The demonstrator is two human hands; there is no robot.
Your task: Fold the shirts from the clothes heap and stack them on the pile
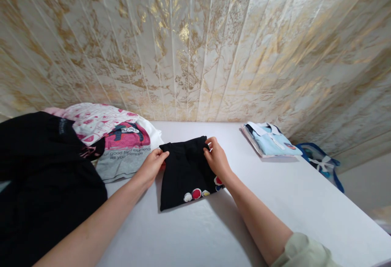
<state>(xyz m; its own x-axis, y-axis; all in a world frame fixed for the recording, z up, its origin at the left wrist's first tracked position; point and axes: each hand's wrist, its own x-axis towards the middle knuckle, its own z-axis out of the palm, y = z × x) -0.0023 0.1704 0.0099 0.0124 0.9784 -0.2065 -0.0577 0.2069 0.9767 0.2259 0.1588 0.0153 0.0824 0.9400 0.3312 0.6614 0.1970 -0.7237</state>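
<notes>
A folded black garment [186, 173] with a row of red, white and yellow round prints near its front edge is at the middle of the white table. My left hand [152, 165] pinches its far left corner between thumb and fingers. At the far right corner, my right hand [216, 159] grips the cloth in the same way. Its exact kind of clothing cannot be told in this folded state. Part of the printed row is hidden behind my right wrist.
To the left lies a loose heap of clothes, with a large black garment [51, 193], a grey printed shirt [122, 163] and a pink-and-white cloth [97, 122]. A folded stack with a light blue collared shirt [273, 140] sits back right. Beyond the white table's [305, 201] right edge is a blue-trimmed clear bag [320, 163].
</notes>
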